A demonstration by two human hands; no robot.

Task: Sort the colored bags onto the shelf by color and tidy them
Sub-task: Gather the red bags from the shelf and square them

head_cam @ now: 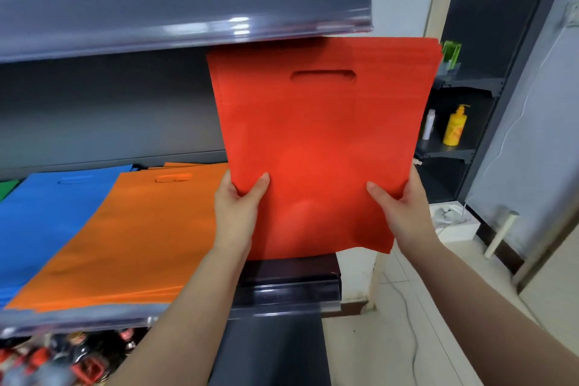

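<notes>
On the shelf (pixel 282 294), a green bag (pixel 7 189) shows at the far left edge, then a blue stack (pixel 47 229), then an orange stack (pixel 125 238) lying just left of the left hand (pixel 236 207). This hand pinches the red bags (pixel 316 135), thumb in front. The right hand (pixel 399 207) pinches their other side; the bags stand upright above the fingers.

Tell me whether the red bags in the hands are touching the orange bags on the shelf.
Cannot tell. In the head view the red bags, held by the left hand and right hand, overlap the orange bags' right edge, hiding any contact or gap.
</notes>
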